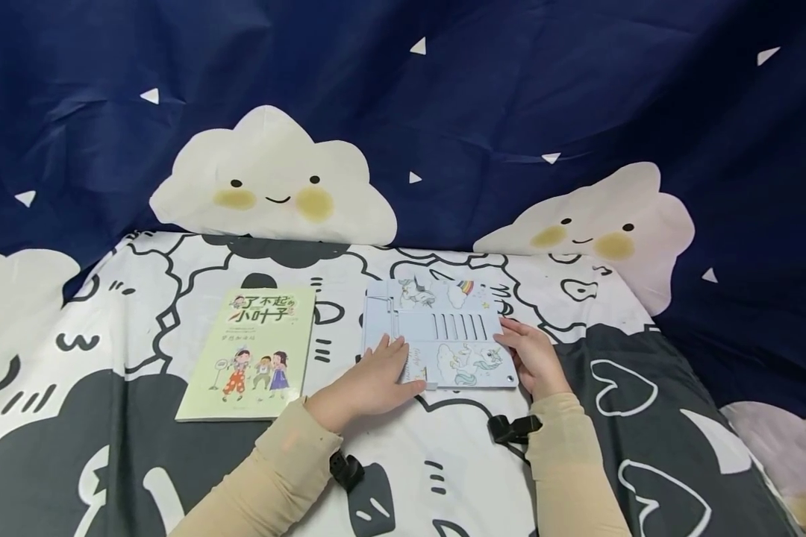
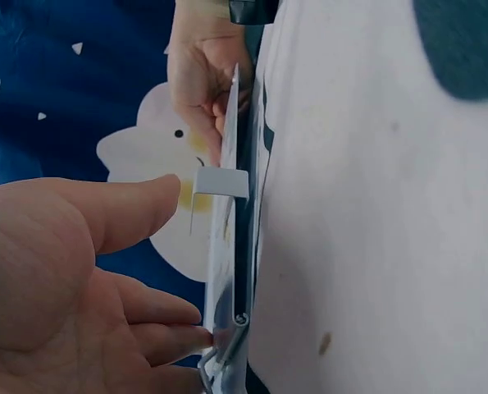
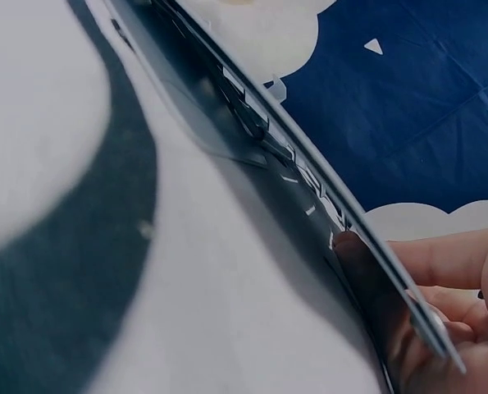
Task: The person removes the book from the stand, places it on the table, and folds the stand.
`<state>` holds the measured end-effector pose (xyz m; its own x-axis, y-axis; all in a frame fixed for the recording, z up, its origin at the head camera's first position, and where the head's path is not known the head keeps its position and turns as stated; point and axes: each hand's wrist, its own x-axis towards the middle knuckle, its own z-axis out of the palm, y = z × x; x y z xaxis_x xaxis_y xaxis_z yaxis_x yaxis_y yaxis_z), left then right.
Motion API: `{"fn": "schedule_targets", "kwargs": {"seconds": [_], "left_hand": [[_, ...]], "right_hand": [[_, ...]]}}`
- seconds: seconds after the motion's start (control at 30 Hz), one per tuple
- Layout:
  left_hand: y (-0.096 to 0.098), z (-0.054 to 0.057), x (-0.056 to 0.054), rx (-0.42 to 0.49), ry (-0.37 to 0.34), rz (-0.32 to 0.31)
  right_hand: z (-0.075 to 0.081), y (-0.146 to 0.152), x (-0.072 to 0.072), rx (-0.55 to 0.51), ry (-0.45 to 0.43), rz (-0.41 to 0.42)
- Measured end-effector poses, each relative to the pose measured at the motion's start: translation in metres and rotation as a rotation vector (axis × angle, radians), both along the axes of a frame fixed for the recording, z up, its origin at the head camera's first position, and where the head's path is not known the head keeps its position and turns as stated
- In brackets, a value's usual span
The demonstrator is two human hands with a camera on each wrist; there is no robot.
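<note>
A pale blue book stand printed with unicorns lies folded flat near the middle of the desk, a little toward the far edge. The left hand rests on its near left corner with fingers straight and loose — an open grip, pressing rather than clasping; the left wrist view shows the fingertips meeting the stand's edge. The right hand has the stand's right edge, and the right wrist view shows its fingers curled behind the thin panel with the thumb side over it, so that grip is closed on the stand.

To handle the stand well, I would judge that the left hand should keep the base pinned flat while the right lifts only the hinged panel, evenly along its edge — the plastic looks thin and might twist if pulled from one corner.

A green children's book lies shut toward the left side of the desk, well apart from the stand. The desk is covered with a black-and-white cartoon cloth. Behind it hangs a navy backdrop with smiling white clouds and small triangles.
</note>
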<state>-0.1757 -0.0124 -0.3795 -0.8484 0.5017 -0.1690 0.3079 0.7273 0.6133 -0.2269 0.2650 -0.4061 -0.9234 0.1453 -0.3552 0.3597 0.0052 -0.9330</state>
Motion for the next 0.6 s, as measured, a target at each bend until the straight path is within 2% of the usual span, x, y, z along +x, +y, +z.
{"fn": "schedule_targets", "kwargs": {"seconds": [0.2, 0.37, 0.6], "left_hand": [[0.002, 0.003, -0.003, -0.071, 0.006, -0.049], [0.012, 0.003, -0.009, -0.198, 0.038, -0.093], [0.025, 0.007, -0.012, -0.347, 0.061, -0.05]], "right_hand": [[0.0, 0.0, 0.001, 0.007, 0.003, 0.001], [0.0, 0.002, 0.003, -0.009, 0.013, 0.012], [0.002, 0.001, 0.003, -0.021, 0.024, 0.02]]}}
